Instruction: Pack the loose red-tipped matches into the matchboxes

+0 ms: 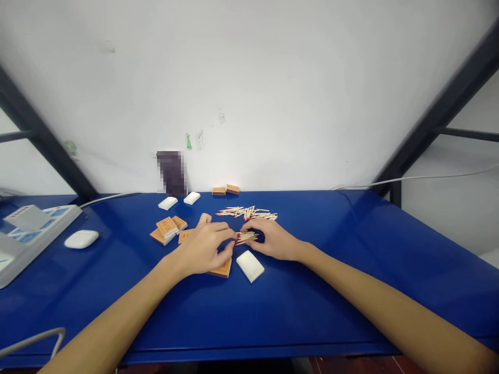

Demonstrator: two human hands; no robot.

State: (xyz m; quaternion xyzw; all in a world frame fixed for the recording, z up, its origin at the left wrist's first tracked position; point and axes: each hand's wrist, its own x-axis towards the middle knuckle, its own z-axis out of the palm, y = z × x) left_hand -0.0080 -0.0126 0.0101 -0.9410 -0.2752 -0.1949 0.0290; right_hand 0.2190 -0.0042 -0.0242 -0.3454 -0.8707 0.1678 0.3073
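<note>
Fingers and thumb of the right hand (275, 239) close in a narrow curve on a small bundle of matches (246, 237), while the left hand (210, 246) has its fingertips at the bundle's other end; whether those fingertips pinch it or only touch it, I cannot tell. The bundle lies between the two hands, over the middle of the blue table (312, 306), its long axis running from left to right, roughly level with the table's far edge. Its heads point left, toward the left hand, and the bare ends point right, into the curve of the right hand. The sticks are thin and pale, the heads red, and they lie nearly side by side, a few slightly askew, with uneven ends at the right. Just beyond is a loose pile of matches (249, 212), criss-crossed and spread sideways. Nearer the person sits a white box (250, 266), lying flat at a slant, and beside it an orange matchbox (223, 270) partly hidden under the left hand.
</note>
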